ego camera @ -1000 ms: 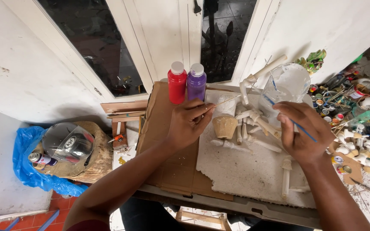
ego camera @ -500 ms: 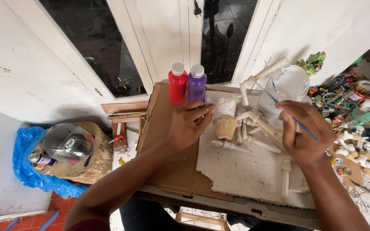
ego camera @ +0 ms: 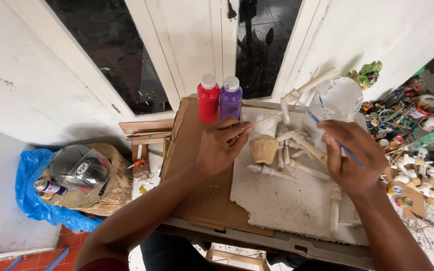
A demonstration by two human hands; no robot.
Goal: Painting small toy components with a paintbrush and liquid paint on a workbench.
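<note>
White walls and a dark-paned door close off the far side of a small bench [ego camera: 277, 243] covered with a sheet of brown cardboard [ego camera: 197, 200] and a rough white slab [ego camera: 287, 200].

On that slab, between the two hands, stands a white sculpture of pipe-like limbs [ego camera: 297, 143], with a tan cup-shaped piece [ego camera: 263, 149] at its left side. The left hand [ego camera: 220, 149] has its grip nearly closed, fingers pinched around a thin stick [ego camera: 262, 120] that slants up and to the right past the cup-shaped piece. The right hand [ego camera: 353, 158] is curled tight around a slim blue-handled brush [ego camera: 335, 140], whose handle runs up and left towards a clear plastic container [ego camera: 335, 100] behind the sculpture; whether the brush tip touches the sculpture cannot be told.

Just behind the left hand stand a red bottle [ego camera: 208, 99] and a purple bottle [ego camera: 230, 98], side by side and upright, both with white caps. To the right, many small paint pots [ego camera: 403, 145] and white pieces crowd the floor. Well to the left, a helmet with a clear visor [ego camera: 79, 168] rests on a tan bundle, with a spray can [ego camera: 48, 187] and a blue plastic bag [ego camera: 31, 200] beside it.
</note>
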